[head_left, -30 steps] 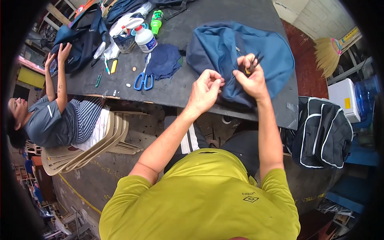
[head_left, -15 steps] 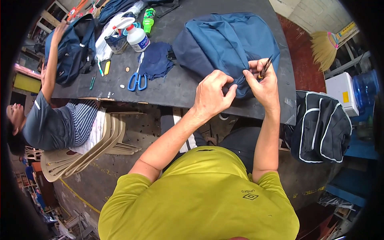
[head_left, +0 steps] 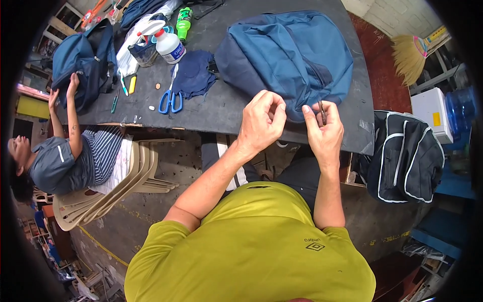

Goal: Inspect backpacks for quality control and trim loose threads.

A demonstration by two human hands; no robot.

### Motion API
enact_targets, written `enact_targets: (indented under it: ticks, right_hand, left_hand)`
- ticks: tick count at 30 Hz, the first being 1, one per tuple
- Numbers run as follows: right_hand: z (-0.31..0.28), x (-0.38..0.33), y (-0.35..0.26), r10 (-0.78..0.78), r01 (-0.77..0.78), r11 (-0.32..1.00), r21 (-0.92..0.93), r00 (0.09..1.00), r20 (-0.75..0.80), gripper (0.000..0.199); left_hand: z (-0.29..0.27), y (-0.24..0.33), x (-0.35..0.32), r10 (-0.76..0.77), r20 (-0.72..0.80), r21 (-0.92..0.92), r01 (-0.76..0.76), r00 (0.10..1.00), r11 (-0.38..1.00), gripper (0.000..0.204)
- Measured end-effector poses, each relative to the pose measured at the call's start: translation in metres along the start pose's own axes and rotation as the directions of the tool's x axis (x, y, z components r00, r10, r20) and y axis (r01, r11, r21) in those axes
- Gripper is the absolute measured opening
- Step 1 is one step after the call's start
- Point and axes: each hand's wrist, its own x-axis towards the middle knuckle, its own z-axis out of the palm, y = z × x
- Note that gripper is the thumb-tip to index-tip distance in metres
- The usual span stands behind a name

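A blue backpack (head_left: 292, 55) lies on the dark worktable (head_left: 221, 105), its near edge at the table's front. My left hand (head_left: 261, 121) pinches something small at the backpack's lower edge; what it holds is hidden by the fingers. My right hand (head_left: 324, 131) grips a thin dark tool (head_left: 321, 111) that points up, beside the same edge. The two hands are close together, a few centimetres apart.
Blue-handled scissors (head_left: 170, 98), a dark blue cloth piece (head_left: 193, 75), a white spray bottle (head_left: 167, 44) and a green bottle (head_left: 183, 19) lie left of the backpack. Another person (head_left: 65, 161) sits at the left on stacked chairs, handling a second blue bag (head_left: 80, 60). A black bag (head_left: 407, 156) stands right.
My head has shifted, so the table and backpack sit slightly differently in view. Both hands have moved down to the backpack's near edge. The seated person's arm now reaches the second bag.
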Motion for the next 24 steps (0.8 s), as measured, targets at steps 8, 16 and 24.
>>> enact_targets:
  ticks: [8,16,24]
  right_hand:
    - [0.022,0.008,0.017,-0.111,0.108,0.988,-0.113,0.994,-0.018,0.021]
    - [0.021,0.007,0.025,-0.109,0.098,0.973,0.208,0.993,0.044,0.015]
    - [-0.001,-0.001,0.013,-0.074,0.052,0.981,0.186,0.991,0.112,0.031]
  left_hand:
    - [0.009,-0.008,0.001,0.157,0.027,0.306,-0.158,0.987,0.939,0.015]
    - [0.007,-0.004,0.004,-0.037,0.05,0.051,0.035,0.998,0.998,0.01]
    - [0.007,-0.004,-0.002,-0.202,0.11,-0.299,0.226,0.973,0.927,0.011]
